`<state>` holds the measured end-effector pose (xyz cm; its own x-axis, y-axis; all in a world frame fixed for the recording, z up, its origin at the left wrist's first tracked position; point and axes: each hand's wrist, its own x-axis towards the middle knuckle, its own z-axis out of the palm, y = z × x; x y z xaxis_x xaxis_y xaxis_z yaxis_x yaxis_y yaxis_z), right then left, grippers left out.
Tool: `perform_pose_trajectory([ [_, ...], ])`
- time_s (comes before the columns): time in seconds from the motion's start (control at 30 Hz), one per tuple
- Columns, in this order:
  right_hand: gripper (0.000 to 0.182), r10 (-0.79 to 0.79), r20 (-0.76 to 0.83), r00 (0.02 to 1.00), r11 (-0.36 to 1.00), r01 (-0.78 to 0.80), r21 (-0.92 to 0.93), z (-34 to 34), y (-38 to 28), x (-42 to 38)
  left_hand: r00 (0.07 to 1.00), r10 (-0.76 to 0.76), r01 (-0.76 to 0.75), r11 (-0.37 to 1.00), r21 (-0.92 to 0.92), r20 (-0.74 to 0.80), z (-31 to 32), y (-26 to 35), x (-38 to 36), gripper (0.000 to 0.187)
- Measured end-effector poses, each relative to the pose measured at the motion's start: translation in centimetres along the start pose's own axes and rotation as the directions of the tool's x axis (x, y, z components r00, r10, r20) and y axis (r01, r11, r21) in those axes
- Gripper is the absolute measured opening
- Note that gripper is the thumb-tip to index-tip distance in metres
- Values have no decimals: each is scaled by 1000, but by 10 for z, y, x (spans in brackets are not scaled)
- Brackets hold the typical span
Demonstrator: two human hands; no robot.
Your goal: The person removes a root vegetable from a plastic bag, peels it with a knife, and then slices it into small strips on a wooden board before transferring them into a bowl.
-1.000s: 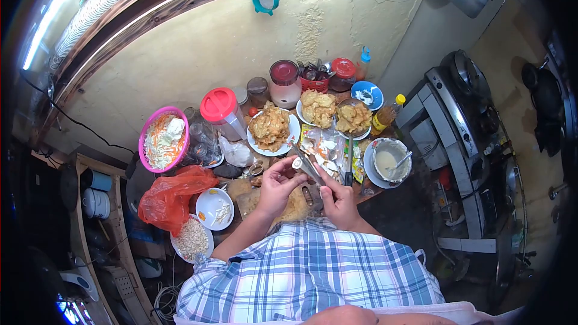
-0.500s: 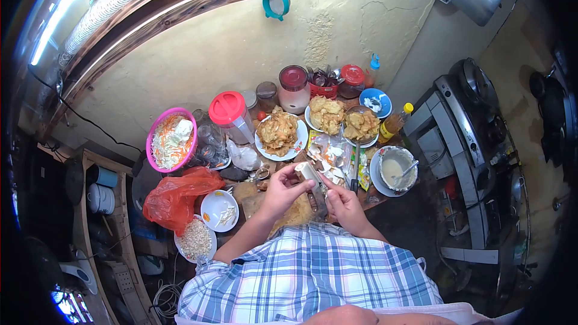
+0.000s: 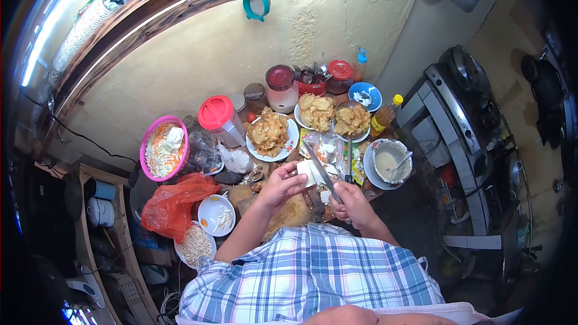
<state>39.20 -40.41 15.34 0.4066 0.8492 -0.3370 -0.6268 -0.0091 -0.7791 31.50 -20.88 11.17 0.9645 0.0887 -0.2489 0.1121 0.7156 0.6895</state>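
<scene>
A pale white block (image 3: pixel 308 172) is held between the thumb and fingers of my left hand (image 3: pixel 283 185). My right hand (image 3: pixel 353 204) is closed round the handle of a knife (image 3: pixel 321 167), whose blade points up and left beside the block. Below the hands lies a worn wooden board (image 3: pixel 290 212). Just beyond them, white pieces lie on a plastic bag (image 3: pixel 328 149). A white bowl (image 3: pixel 212 212) with thin white strips stands left of my left forearm.
Fried food fills plates (image 3: pixel 283 151) at the back. A batter bowl (image 3: pixel 385 165) stands right, near a bottle (image 3: pixel 385 115). At left are a red plastic bag (image 3: pixel 174 204), a pink basin (image 3: pixel 144 156) of shredded vegetables and a plate of chopped pieces (image 3: pixel 195 244). A stove (image 3: pixel 448 108) stands far right.
The knife has swung up and is seen more clearly, with my right hand slightly farther right and lower. The block is turned with a broader face showing. The whole view has shifted slightly.
</scene>
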Motion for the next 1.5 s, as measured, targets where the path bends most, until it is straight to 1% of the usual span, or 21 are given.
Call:
perform_pose_trajectory([
  [0.13, 25, -11, -17, 1000, 996, 9, -89, 1, -2, -3, 995, 53, -24, 953, 302, -87, -2, -4, 4, 38],
  [0.17, 26, 56, 28, 998, 997, -58, 54, -6, -3, -4, 995, 54, -25, 952, 304, -86, -4, -4, 4, 38],
  [0.23, 30, 98, 157, 983, 962, -134, 239, -21, -3, -4, 994, -26, 19, 998, 62, 110, -8, -2, 4, 40],
  [0.33, 31, 154, 275, 949, 881, -257, 396, -27, -5, -5, 975, 0, 21, 995, -95, 222, -6, -2, 3, 41],
  [0.47, 31, 137, 241, 961, 913, -218, 346, -24, -5, -5, 985, -13, 42, 986, -162, 174, 2, -2, 6, 40],
  [0.53, 30, 137, 118, 984, 972, -156, 176, -14, -9, -5, 996, -33, 46, 988, 145, -85, 2, 0, 7, 41],
  [0.63, 29, 75, 23, 997, 997, -75, -8, -4, -7, -3, 994, -5, 24, 984, 178, -107, 4, -3, 5, 38],
  [0.77, 31, 107, 62, 992, 990, -112, 80, -15, -6, 0, 995, -14, 37, 973, 228, -103, 1, 3, 0, 34],
  [0.8, 32, 141, 144, 980, 961, -170, 220, -28, -1, 3, 994, -12, 36, 973, 229, -105, -1, 5, -1, 34],
  [0.83, 33, 163, 227, 960, 907, -236, 349, -36, 0, 4, 1000, -17, 19, 988, 156, -12, -5, 5, -2, 34],
  [0.87, 33, 163, 229, 960, 907, -237, 347, -38, -1, 3, 997, -16, 9, 997, 81, 82, -8, 5, -2, 35],
  [0.93, 34, 159, 344, 926, 815, -319, 483, -40, -4, 3, 988, -28, 25, 1000, 16, 151, -14, 5, -2, 35],
  [1.0, 34, 147, 371, 917, 807, -328, 492, -43, 0, 5, 975, -35, 47, 998, -47, 221, -17, 1, 1, 36],
  [1.07, 35, 132, 397, 908, 797, -335, 502, -41, 1, 5, 987, -51, 63, 995, -72, 153, -14, -4, 5, 36],
  [1.13, 32, 132, 218, 967, 939, -193, 286, -31, -3, 4, 995, -49, 49, 999, -2, 85, -5, 1, 7, 36],
  [1.17, 32, 130, 217, 967, 939, -191, 286, -25, -5, 3, 999, -40, 39, 997, 69, 17, 0, 3, 8, 37],
  [1.23, 27, 68, 55, 996, 995, -72, 74, -13, -8, 2, 998, 2, 8, 985, 174, -62, 6, 1, 8, 37],
  [1.27, 27, 69, 56, 996, 995, -73, 74, -10, -9, 2, 989, 53, -12, 960, 279, -139, 6, 0, 8, 37],
  [1.37, 25, 77, 40, 996, 996, -79, 44, -10, -10, 3, 985, 61, -6, 947, 320, -162, 1, 3, 7, 37],
  [1.47, 29, 132, 57, 990, 973, -141, 181, -27, -10, 3, 997, -12, 33, 962, 270, -77, -4, 6, 4, 37],
  [1.5, 31, 156, 157, 975, 945, -193, 264, -33, -9, 3, 997, -11, 32, 962, 271, -78, -6, 7, 3, 37],
])
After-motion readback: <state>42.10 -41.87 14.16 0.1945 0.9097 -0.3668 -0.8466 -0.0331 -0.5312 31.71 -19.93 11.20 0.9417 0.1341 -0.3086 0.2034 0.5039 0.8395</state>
